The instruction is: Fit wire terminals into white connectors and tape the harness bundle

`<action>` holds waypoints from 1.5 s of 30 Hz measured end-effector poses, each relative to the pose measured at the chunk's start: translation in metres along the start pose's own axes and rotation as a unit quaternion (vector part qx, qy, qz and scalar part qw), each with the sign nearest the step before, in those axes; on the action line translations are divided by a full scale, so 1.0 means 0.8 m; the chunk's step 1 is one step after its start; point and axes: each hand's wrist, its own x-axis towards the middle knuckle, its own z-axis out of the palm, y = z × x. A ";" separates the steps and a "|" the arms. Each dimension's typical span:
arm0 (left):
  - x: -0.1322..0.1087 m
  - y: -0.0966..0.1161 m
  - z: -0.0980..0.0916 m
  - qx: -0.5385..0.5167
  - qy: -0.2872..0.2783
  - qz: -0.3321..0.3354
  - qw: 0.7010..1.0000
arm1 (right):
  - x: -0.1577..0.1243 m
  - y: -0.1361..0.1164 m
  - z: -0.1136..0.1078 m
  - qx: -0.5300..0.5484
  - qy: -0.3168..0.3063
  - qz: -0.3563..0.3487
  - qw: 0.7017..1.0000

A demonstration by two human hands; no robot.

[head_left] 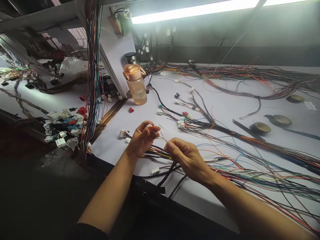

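Note:
My left hand is closed on a small red connector, held up over the near edge of the white workbench. My right hand pinches a thin yellow wire whose end points toward that connector. Both hands hover above a bundle of coloured wires that runs off to the right. A white connector lies just left of my left hand, and another white connector sits near the table edge below my hands.
An orange-capped water bottle stands at the back left of the bench. Rolls of dark tape lie at right. Hanging wire strands and a heap of connectors are at left. A lit tube lamp runs overhead.

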 end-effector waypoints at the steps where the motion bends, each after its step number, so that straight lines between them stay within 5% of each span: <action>1: 0.000 0.000 0.001 -0.004 0.001 -0.002 1.000 | 0.000 -0.001 0.000 0.003 0.001 -0.001 1.000; 12: 0.001 0.000 0.004 -0.012 0.017 -0.018 1.000 | 0.000 -0.002 0.000 0.012 0.003 -0.013 1.000; 31: -0.004 0.003 0.013 0.086 -0.045 0.000 0.995 | 0.006 0.011 -0.002 0.079 -0.009 0.056 0.995; 45: -0.004 0.001 0.014 0.094 -0.045 0.007 0.995 | 0.008 0.000 0.002 -0.099 0.089 -0.019 0.991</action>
